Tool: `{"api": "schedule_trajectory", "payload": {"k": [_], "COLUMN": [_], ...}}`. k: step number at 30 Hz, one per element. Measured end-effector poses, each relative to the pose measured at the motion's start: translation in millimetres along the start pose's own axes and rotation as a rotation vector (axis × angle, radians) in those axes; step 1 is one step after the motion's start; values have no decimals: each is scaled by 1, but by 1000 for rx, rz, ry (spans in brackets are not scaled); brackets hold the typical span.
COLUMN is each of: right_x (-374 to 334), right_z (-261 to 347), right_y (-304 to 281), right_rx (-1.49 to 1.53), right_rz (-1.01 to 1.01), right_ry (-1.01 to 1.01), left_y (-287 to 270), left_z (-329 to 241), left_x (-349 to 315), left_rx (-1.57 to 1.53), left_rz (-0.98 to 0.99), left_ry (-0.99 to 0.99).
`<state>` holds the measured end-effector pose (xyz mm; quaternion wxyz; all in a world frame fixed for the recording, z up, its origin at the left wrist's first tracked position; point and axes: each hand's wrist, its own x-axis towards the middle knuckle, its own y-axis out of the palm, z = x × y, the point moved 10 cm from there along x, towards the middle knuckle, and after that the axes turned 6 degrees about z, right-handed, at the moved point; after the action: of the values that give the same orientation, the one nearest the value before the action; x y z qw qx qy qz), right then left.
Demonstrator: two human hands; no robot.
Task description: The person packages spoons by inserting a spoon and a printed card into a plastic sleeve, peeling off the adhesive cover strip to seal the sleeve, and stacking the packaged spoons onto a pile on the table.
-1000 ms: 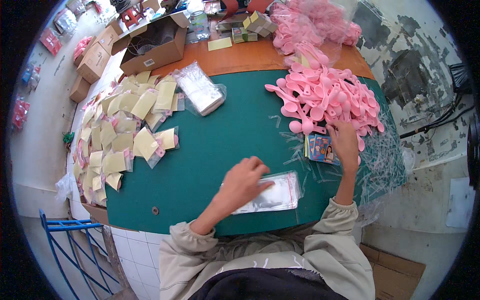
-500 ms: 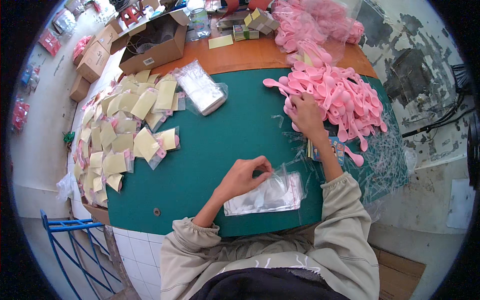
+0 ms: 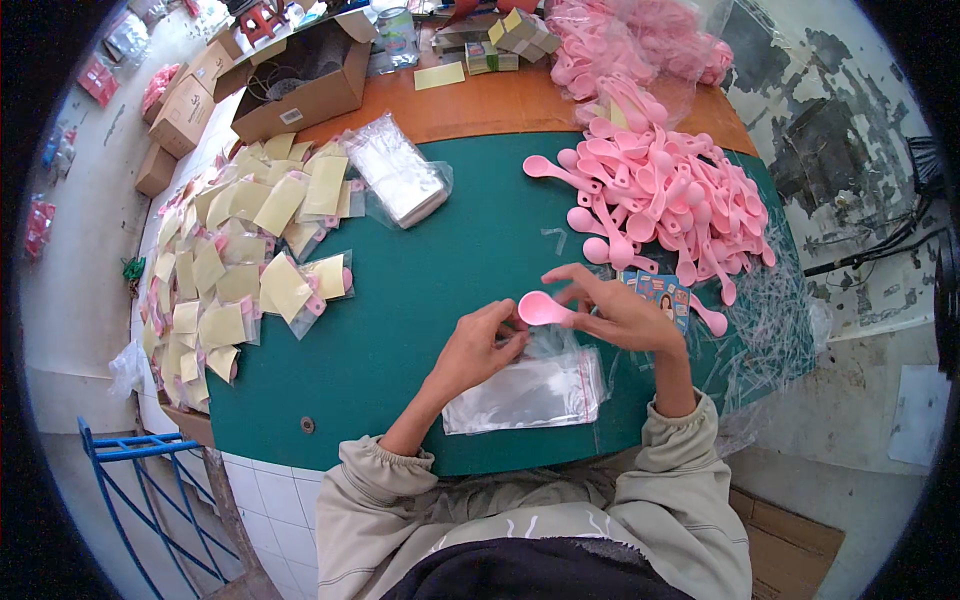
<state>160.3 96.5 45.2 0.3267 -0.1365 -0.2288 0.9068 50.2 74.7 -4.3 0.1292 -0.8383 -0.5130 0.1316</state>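
Note:
My right hand point(image 3: 612, 310) holds a pink plastic spoon point(image 3: 545, 309) by its handle, bowl pointing left, just above a clear zip bag point(image 3: 528, 392) lying on the green table mat point(image 3: 430, 280). My left hand point(image 3: 478, 345) pinches the top edge of that bag, fingertips almost touching the spoon's bowl. A big heap of pink spoons point(image 3: 660, 195) lies to the right, beyond my right hand. Small printed cards point(image 3: 662, 293) lie partly hidden under my right hand.
Many filled bags with yellow cards point(image 3: 240, 250) cover the left of the mat. A stack of empty clear bags point(image 3: 398, 180) sits at the centre back. An open cardboard box point(image 3: 300, 75) and smaller cartons stand behind. A blue metal frame point(image 3: 150, 490) stands lower left.
My right hand went from the cards to the spoon heap, took one pink spoon and brought it back over the bag. My left hand lifted the bag's top edge.

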Motion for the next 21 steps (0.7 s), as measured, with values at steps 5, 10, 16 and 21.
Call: {"api": "schedule_trajectory", "payload": {"k": [5,10,16,21], "right_x": [-2,-7,11,-2], "right_z": [-18,-28,9,-52], "right_y": [-4,-14,-40,-47], "right_rx": [-6,-84,-125,277], "right_rz": [13,-8,-293,-621], "right_ry": [157,246,-220,196], "left_y": [24,13,-35,-43], "left_z": [0,-3,30,43], "left_x": [-8,-9,13,18], "left_rx": [-288,-451,-589,-618], "left_rz": [351,423,36,-63], "left_ry": [157,85,-245,-198]}}
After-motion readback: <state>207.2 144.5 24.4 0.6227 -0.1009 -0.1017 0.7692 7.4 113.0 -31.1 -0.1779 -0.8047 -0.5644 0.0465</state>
